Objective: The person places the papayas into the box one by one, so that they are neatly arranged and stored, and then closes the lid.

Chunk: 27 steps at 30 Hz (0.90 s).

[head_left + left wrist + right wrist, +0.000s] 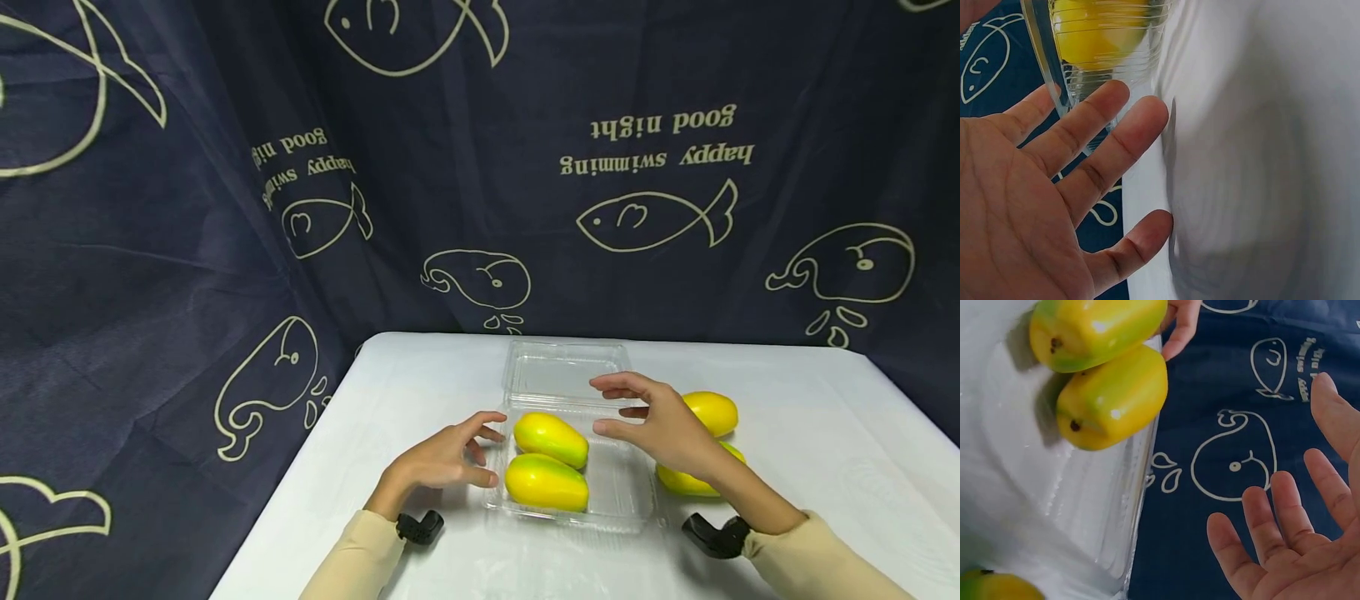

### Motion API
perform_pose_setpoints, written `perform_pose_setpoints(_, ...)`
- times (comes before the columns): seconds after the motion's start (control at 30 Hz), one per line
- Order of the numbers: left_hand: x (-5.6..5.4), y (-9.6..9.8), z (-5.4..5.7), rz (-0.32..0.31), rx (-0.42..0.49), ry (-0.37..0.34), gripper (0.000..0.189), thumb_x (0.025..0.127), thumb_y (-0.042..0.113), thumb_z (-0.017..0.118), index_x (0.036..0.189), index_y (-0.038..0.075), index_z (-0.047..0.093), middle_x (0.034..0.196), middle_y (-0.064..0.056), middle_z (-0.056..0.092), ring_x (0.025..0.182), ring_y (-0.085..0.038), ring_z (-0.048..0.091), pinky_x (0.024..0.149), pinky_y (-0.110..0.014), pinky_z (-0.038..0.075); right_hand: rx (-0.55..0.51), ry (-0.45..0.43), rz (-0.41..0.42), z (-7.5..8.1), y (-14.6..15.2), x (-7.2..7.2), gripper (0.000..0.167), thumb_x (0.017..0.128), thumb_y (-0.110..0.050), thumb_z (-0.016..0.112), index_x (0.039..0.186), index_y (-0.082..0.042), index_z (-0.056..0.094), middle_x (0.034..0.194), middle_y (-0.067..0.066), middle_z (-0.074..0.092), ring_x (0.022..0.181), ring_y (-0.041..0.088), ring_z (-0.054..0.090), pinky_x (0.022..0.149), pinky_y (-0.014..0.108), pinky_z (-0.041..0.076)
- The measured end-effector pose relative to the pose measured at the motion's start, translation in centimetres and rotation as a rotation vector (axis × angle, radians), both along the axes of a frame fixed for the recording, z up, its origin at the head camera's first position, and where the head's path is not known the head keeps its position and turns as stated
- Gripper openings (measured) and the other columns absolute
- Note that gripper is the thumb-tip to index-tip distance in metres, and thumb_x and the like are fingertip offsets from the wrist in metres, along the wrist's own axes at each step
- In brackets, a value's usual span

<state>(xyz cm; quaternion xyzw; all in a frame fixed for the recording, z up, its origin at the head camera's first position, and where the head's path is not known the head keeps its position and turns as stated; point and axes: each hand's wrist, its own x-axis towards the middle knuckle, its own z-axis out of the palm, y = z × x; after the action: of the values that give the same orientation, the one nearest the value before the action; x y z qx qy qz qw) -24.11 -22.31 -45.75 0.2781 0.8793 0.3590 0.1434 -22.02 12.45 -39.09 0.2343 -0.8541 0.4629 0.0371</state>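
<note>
A clear plastic clamshell box (pixel 621 485) lies on the table with its lid (pixel 566 371) folded back, away from me. Two oblong yellow-green fruits, like mangoes or papayas, lie side by side in its left half: a far fruit (pixel 551 438) and a near fruit (pixel 546 483). My left hand (pixel 446 457) is just left of the box, fingers spread and slightly bent beside its wall (pixel 1113 75). Over the right half of the box hovers my right hand (pixel 667 425), palm (pixel 1319 572) bare and fingers apart. Neither hand holds anything.
Right of the box, partly hidden behind my right hand and wrist, lie two more fruits: a far one (pixel 712 413) and a near one (pixel 686 482). A white cloth (pixel 810 433) covers the table. Dark printed curtains (pixel 480 192) hang behind it and at the left.
</note>
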Motion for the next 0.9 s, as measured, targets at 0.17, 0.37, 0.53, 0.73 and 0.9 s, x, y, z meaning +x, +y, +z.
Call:
perform_pose_setpoints(0.17,0.1,0.0,0.1,0.001,0.005,-0.011,0.085,0.083,0.038,0.079,0.154,0.029,0.034,0.139,0.005,0.061,0.097,-0.016,0.066,0.091,-0.038,0.049,-0.032,0.022,-0.03,-0.4,0.9,0.6,0.051,0.085,-0.032,0.081,0.13,-0.021,0.062,0.132,0.0,0.064,0.113,0.008,0.063,0.094,0.033,0.055)
perform_pose_setpoints(0.37,0.2,-0.1,0.1,0.002,0.009,-0.018,0.086,0.082,0.041,0.079,0.154,0.029,0.034,0.138,0.005,0.062,0.098,-0.017,0.066,0.092,-0.04,0.049,-0.076,0.105,-0.075,-0.8,2.0,1.8,0.05,0.083,-0.021,0.083,0.128,-0.017,0.064,0.125,-0.001,0.065,0.107,-0.006,0.059,0.09,0.021,0.054)
perform_pose_setpoints(0.53,0.2,0.0,0.0,-0.002,0.014,-0.017,0.085,0.082,0.039,0.079,0.154,0.029,0.033,0.139,0.005,0.062,0.098,-0.016,0.066,0.091,-0.039,0.049,-0.064,0.179,-0.14,-1.3,2.6,2.9,0.05,0.078,-0.018,0.087,0.124,-0.018,0.066,0.117,-0.014,0.064,0.104,-0.009,0.06,0.087,0.012,0.051)
perform_pose_setpoints(0.73,0.1,0.1,0.1,-0.005,0.015,-0.015,0.085,0.082,0.038,0.078,0.154,0.028,0.033,0.139,0.005,0.061,0.098,-0.018,0.066,0.091,-0.039,0.049,-0.056,0.177,-0.17,-2.1,3.6,3.5,0.051,0.077,-0.016,0.087,0.124,-0.016,0.066,0.116,-0.013,0.063,0.104,-0.01,0.058,0.086,0.011,0.051)
perform_pose_setpoints(0.9,0.1,0.1,0.3,-0.006,0.01,-0.017,0.085,0.082,0.04,0.078,0.154,0.028,0.033,0.138,0.005,0.062,0.098,-0.018,0.066,0.091,-0.04,0.049,-0.066,0.13,-0.17,-3.0,4.9,3.5,0.05,0.081,-0.015,0.084,0.127,-0.011,0.064,0.118,-0.016,0.062,0.104,-0.011,0.06,0.086,0.014,0.053)
